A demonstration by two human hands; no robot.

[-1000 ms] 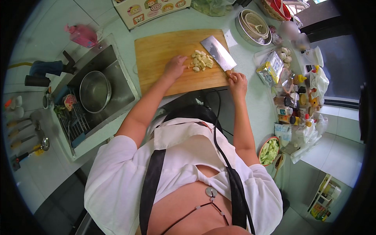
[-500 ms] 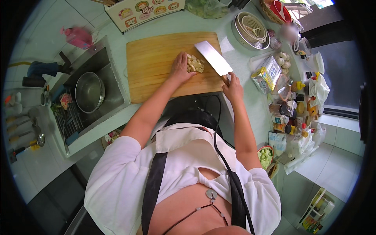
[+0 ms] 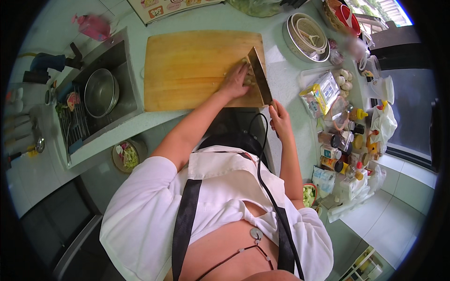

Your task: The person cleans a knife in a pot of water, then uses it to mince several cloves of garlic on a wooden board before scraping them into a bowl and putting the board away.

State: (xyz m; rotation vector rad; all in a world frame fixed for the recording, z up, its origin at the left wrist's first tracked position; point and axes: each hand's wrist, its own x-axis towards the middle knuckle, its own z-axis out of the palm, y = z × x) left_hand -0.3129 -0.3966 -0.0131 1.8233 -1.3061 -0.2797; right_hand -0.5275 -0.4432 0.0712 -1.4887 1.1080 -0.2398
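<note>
On the wooden cutting board (image 3: 187,61), my left hand (image 3: 234,83) lies toward the right side with its fingers stretched out. Small pale cut pieces (image 3: 251,78) are squeezed between those fingers and the cleaver (image 3: 259,77); the hand covers part of them, and their kind is unclear. My right hand (image 3: 280,120), just off the board's near right corner, is closed around the cleaver's handle. The blade stands on edge near the board's right side, its dark face turned upward to the right.
A metal bowl (image 3: 102,92) sits in the sink (image 3: 126,61) at left. Nested strainers and bowls (image 3: 307,35) stand right of the board. Garlic bulbs (image 3: 344,80), a yellow-and-white packet (image 3: 321,92) and several seasoning bottles (image 3: 330,152) line the right counter. Below the sink is a bin with scraps (image 3: 127,156).
The cleaver has turned from lying nearly flat to standing on edge beside the pale pieces. My left hand and the pieces have shifted right across the board, toward the blade.
</note>
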